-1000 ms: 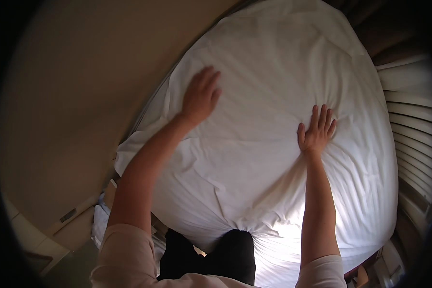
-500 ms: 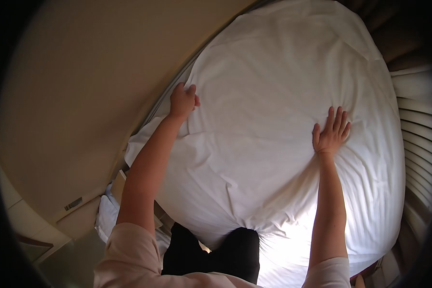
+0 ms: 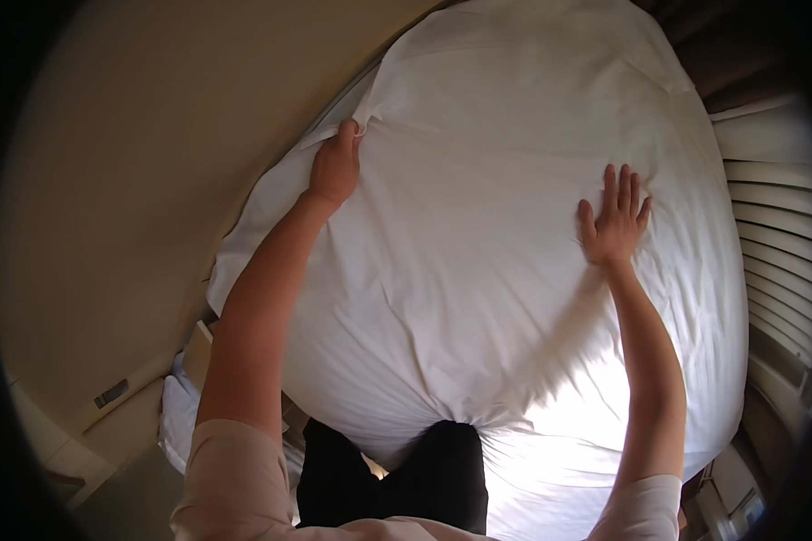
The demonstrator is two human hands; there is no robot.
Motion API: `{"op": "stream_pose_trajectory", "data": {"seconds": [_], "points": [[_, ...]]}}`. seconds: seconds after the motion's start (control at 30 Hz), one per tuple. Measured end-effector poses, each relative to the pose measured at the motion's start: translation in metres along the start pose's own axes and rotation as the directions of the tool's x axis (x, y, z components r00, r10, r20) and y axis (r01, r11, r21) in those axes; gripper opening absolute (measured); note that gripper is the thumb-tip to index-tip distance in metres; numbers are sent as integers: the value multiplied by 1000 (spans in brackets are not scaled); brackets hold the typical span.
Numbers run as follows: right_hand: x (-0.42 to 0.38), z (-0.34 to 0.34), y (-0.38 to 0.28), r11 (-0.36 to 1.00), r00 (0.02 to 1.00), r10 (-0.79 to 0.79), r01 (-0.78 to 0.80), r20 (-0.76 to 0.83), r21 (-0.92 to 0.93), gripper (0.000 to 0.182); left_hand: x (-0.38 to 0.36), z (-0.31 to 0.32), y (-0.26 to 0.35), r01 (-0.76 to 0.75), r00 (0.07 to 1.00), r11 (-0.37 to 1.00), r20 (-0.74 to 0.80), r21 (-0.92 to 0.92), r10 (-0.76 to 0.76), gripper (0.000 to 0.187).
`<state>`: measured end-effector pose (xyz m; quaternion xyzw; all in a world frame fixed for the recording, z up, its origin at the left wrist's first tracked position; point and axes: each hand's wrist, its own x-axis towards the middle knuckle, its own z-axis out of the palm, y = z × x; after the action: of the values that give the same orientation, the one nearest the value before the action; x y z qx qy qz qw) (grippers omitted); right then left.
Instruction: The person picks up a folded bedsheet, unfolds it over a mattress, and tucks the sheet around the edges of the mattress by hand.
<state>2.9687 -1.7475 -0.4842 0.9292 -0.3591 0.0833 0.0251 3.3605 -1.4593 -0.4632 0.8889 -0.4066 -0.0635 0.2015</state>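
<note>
A white bed sheet (image 3: 487,225) covers the mattress in front of me, with creases running across it. At the sheet's left edge, beside the wall, my left hand (image 3: 336,164) is closed on a gathered fold of the cloth. My right hand (image 3: 615,221) lies flat on the right part of the sheet, palm down with its fingers spread. My black-clothed knees (image 3: 442,460) press against the near edge, where the cloth puckers.
A beige wall (image 3: 171,135) runs along the bed's left side. White slatted panelling (image 3: 771,243) stands on the right, with dark brown fabric (image 3: 717,54) at the far right corner. White cloth (image 3: 179,415) lies low at the left, near a wall socket (image 3: 111,393).
My left hand has moved farther forward along the left edge with the cloth in its grip. The sheet there now reaches the wall. My right hand has slid slightly forward.
</note>
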Motion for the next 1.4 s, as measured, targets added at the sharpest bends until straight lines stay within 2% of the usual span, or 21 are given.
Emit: {"op": "stream_pose_trajectory", "data": {"seconds": [0.03, 0.1, 0.2, 0.3, 0.4, 0.43, 0.53, 0.6, 0.67, 0.73, 0.87, 0.9, 1.07, 1.2, 1.23, 1.33, 1.37, 1.4], "points": [[14, -10, 0, 999, 999, -46, 46, 20, -24, 75, 15, -2, 3, -25, 999, 999, -29, 30, 26, 12], [55, -22, 4, 999, 998, -37, 36, -54, -25, 76, 29, -1, 1, -65, 997, 992, -33, 112, 69, 11], [79, 13, -1, 998, 995, 34, -40, -98, -55, 78, 41, 22, -14, 13, 1000, 969, -23, 247, -7, 17], [80, 44, 0, 998, 989, 64, -67, -131, -21, 77, 52, 34, -24, 2, 958, 960, -276, 281, 78, 26], [71, 50, 0, 997, 993, 72, -73, -92, -13, 76, 63, 31, -31, -98, 980, 941, -131, 324, 147, 35], [80, 47, 4, 997, 993, 73, -76, -97, -23, 76, 67, 26, -27, -76, 987, 932, -106, 353, 121, 42], [82, 40, 2, 993, 992, 117, -117, -42, 16, 76, 64, 9, 2, -10, 992, 999, -126, 36, 14, 54], [85, 36, 2, 992, 992, 119, -117, -32, 54, 77, 36, 9, 24, -129, 950, 975, -258, 180, 174, 67], [84, 33, 2, 990, 992, 125, -124, -10, 66, 77, -1, 11, 55, -179, 979, 976, -73, 122, 189, 75], [84, 30, 0, 990, 992, 126, -126, 4, 62, 77, -7, 23, 76, -152, 986, 960, 106, 234, 130, 76], [89, 31, 2, 993, 994, 110, -110, 3, 41, 77, 47, 57, 68, 149, 985, 946, -132, 288, -115, 78], [87, 31, 1, 993, 994, 110, -111, 16, 36, 78, 47, 61, 68, 176, 981, 938, -131, 299, -142, 78], [90, 21, -1, 993, 995, 96, -97, 22, 64, 78, 54, 72, 68, 255, 967, 895, -80, 367, -242, 78], [101, 0, -4, 989, 995, 90, -96, 53, 110, 77, 58, 76, 67, 247, 968, 899, -51, 362, -245, 77], [109, -13, -10, 992, 997, 83, -83, 0, 90, 67, 56, 77, 65, 243, 969, 899, -39, 364, -246, 76], [163, -22, -21, 919, 961, 246, -272, 125, 285, 54, 56, 79, 61, 248, 966, 902, -20, 353, -258, 76], [191, -18, -31, 876, 979, 203, -188, 14, 445, 46, 57, 80, 59, 254, 964, 903, -16, 348, -265, 76], [226, -28, -53, 591, 909, 327, -411, 259, 694, 53, 56, 79, 58, 260, 961, 903, 4, 343, -278, 77]]}}
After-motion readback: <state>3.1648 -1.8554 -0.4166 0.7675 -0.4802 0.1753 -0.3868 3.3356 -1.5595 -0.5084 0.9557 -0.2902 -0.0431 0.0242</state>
